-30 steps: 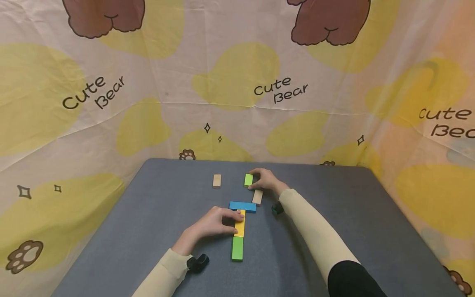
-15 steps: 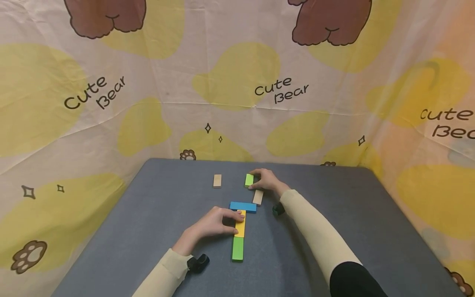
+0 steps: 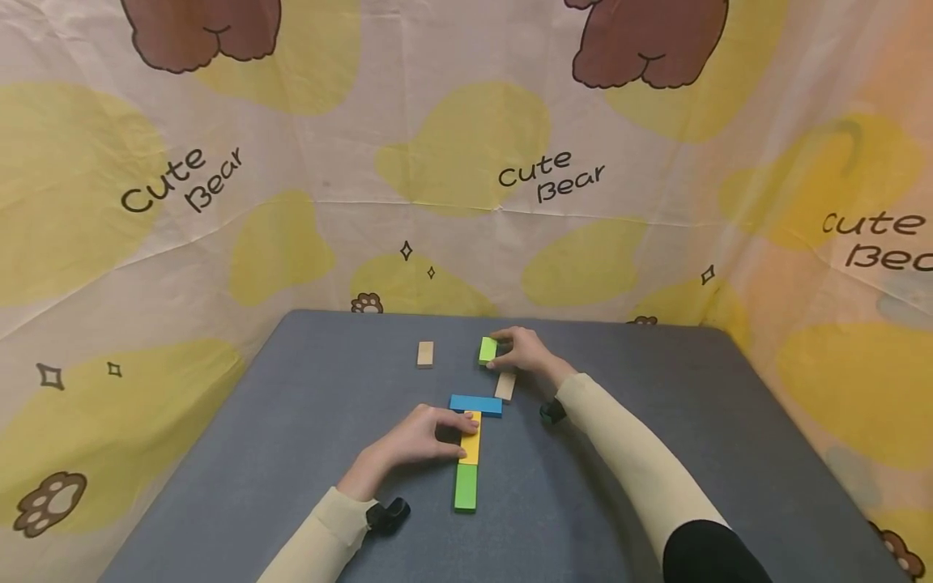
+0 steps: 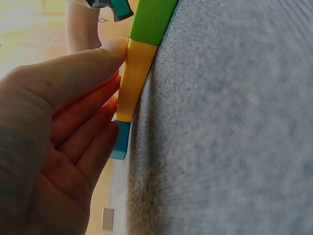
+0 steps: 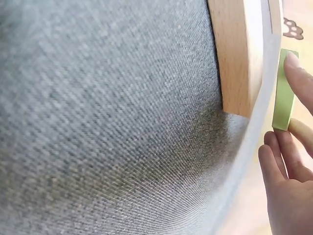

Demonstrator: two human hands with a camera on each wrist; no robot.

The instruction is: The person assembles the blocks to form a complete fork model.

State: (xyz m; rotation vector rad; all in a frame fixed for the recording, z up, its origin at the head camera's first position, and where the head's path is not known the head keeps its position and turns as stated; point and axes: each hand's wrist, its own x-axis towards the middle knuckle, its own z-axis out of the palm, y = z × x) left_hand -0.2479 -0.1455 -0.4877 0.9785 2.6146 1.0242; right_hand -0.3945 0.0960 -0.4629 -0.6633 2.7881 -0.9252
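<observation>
My left hand holds the yellow block with thumb and fingertips; in the left wrist view the thumb lies near the block's joint with a green block. That green block lies end to end with the yellow one, nearest me in the head view. At its far end a blue block lies crosswise, forming a T. My right hand pinches a light green block between thumb and fingers. It is slightly tilted; whether it touches the table I cannot tell.
A plain wooden block lies at a slant between the right hand and the blue block. Another wooden block lies farther left. All are on a grey-blue table, with a printed cloth hanging behind its far edge.
The light green block has tipped and shifted slightly away from me in the right hand's pinch, and the right forearm has swung a little rightward. The left hand has stayed on the yellow block.
</observation>
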